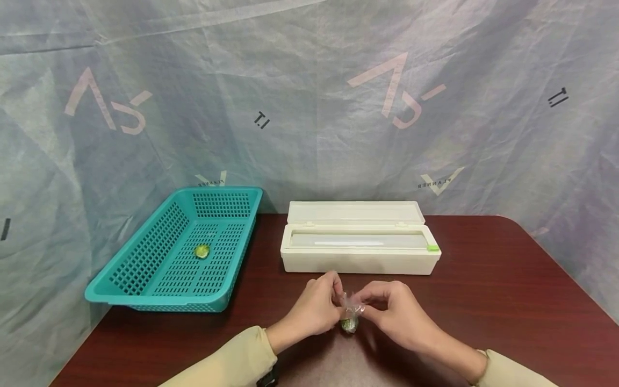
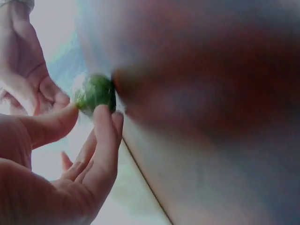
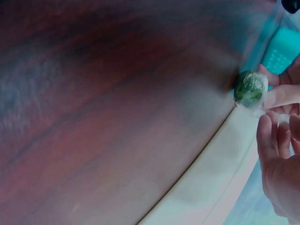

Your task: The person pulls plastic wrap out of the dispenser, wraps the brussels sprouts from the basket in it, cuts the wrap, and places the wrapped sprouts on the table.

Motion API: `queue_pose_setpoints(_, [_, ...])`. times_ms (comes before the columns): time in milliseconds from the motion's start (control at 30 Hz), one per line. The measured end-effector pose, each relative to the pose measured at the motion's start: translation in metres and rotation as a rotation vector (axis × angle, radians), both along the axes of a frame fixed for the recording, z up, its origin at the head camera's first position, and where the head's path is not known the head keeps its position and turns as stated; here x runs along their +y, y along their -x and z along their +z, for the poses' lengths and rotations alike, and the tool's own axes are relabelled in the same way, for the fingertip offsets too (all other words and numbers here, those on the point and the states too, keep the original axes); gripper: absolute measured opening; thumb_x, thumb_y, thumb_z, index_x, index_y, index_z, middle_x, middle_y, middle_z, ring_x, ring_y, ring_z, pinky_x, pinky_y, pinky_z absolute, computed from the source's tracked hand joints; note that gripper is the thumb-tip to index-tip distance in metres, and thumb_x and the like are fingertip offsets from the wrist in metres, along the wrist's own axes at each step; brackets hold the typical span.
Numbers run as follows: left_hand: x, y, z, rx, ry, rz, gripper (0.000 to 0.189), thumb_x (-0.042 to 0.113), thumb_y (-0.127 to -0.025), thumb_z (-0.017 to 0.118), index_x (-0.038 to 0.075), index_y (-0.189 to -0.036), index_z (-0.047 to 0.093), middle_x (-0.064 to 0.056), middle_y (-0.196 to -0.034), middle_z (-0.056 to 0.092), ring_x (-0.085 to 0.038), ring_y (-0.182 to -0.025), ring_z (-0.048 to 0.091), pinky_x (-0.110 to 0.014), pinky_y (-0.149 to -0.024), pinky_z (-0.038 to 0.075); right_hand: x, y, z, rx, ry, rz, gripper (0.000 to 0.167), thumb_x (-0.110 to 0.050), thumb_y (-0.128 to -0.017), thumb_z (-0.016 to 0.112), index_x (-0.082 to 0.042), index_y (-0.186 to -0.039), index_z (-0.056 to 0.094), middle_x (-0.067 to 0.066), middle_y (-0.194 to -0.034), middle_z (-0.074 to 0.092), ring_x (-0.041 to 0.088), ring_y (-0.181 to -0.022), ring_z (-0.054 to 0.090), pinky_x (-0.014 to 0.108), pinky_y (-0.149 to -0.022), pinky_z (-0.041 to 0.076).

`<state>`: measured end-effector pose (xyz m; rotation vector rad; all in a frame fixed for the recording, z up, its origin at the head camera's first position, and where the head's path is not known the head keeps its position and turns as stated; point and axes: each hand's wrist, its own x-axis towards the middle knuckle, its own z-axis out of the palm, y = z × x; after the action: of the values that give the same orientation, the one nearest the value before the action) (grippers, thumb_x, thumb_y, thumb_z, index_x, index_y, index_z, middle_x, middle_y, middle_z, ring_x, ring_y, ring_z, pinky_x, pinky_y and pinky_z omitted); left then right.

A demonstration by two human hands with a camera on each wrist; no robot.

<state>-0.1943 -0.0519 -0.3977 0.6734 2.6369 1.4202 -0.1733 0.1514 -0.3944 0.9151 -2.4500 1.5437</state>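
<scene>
Low over the table, just in front of me, is a small round green fruit or vegetable (image 1: 349,325) in clear cling film (image 1: 357,308). My left hand (image 1: 314,305) pinches it between thumb and fingertips, which shows closely in the left wrist view, where the green ball (image 2: 97,95) has pale streaks. Gathered film sticks up above the ball. From the other side, my right hand (image 1: 398,314) pinches that film with thumb and forefinger. In the right wrist view the wrapped ball (image 3: 250,89) looks shiny and creased, with the fingers of both hands beside it.
Behind my hands stands a white cling film box (image 1: 358,263), lid raised, a roll inside and a green slider (image 1: 432,248) at its right end. A teal basket (image 1: 101,294) to the left holds another wrapped green ball (image 1: 202,251). A grey curtain (image 1: 314,107) hangs behind the dark red table (image 1: 488,279).
</scene>
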Motion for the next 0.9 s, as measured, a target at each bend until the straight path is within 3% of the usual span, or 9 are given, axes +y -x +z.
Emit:
queue_pose_setpoints(100, [0.000,0.001,0.000,0.001,-0.010,-0.011,0.032,-0.021,-0.075,0.069,0.007,-0.088,0.059,0.005,-0.069,0.065,-0.005,-0.054,0.058,-0.024,-0.046,0.049,-0.001,-0.005,-0.002,0.017,0.021,0.046,0.019,0.005,-0.091,0.077,-0.014,-0.096,0.082,-0.006,-0.095,0.075,0.013,-0.088,0.073,0.034,-0.081,0.061])
queue_pose_setpoints(200, [0.000,0.001,0.000,-0.028,-0.008,-0.009,0.032,-0.021,-0.073,0.063,0.010,-0.079,0.066,0.005,-0.064,0.063,-0.005,-0.046,0.057,-0.025,-0.042,0.050,-0.002,-0.010,-0.006,0.012,0.038,0.099,0.019,0.005,-0.092,0.077,-0.013,-0.095,0.081,-0.003,-0.096,0.074,0.016,-0.091,0.073,0.035,-0.082,0.061])
queue_pose_setpoints(300, [-0.001,0.001,-0.001,-0.015,0.011,0.006,0.032,-0.019,-0.073,0.066,0.013,-0.068,0.069,0.008,-0.062,0.062,-0.004,-0.040,0.055,-0.026,-0.041,0.051,-0.003,-0.013,-0.009,-0.001,0.040,0.138,0.017,0.003,-0.092,0.078,-0.013,-0.096,0.082,-0.002,-0.098,0.074,0.017,-0.093,0.072,0.035,-0.081,0.061])
queue_pose_setpoints(533, [-0.004,-0.001,0.002,-0.025,0.050,0.027,0.031,-0.014,-0.075,0.077,0.013,-0.062,0.073,0.008,-0.064,0.065,-0.009,-0.041,0.061,-0.026,-0.043,0.051,-0.002,-0.019,-0.016,-0.020,-0.009,0.167,0.017,0.000,-0.093,0.078,-0.015,-0.101,0.084,-0.003,-0.102,0.072,0.015,-0.096,0.071,0.033,-0.080,0.061])
queue_pose_setpoints(700, [-0.008,0.000,0.008,-0.014,0.110,-0.053,0.028,-0.012,-0.073,0.082,0.013,-0.063,0.074,0.012,-0.058,0.063,-0.002,-0.043,0.057,-0.022,-0.045,0.050,-0.002,-0.024,-0.018,0.072,-0.081,0.159,0.014,-0.009,-0.094,0.080,-0.019,-0.104,0.084,-0.008,-0.103,0.070,0.009,-0.094,0.068,0.031,-0.078,0.059])
queue_pose_setpoints(767, [-0.011,0.000,0.011,-0.047,0.119,-0.097,0.023,-0.011,-0.074,0.082,0.010,-0.068,0.078,0.012,-0.062,0.067,-0.001,-0.045,0.059,-0.023,-0.046,0.052,-0.001,-0.024,-0.018,0.111,-0.099,0.154,0.014,-0.011,-0.094,0.080,-0.021,-0.103,0.084,-0.010,-0.103,0.069,0.008,-0.092,0.068,0.030,-0.076,0.058])
queue_pose_setpoints(900, [-0.019,-0.002,0.018,-0.198,0.109,-0.155,0.013,-0.006,-0.081,0.083,0.005,-0.086,0.083,0.002,-0.084,0.077,-0.011,-0.054,0.069,-0.028,-0.051,0.057,0.002,-0.024,-0.018,0.110,-0.120,0.131,0.015,-0.012,-0.094,0.081,-0.024,-0.102,0.084,-0.011,-0.102,0.068,0.008,-0.092,0.067,0.029,-0.077,0.057])
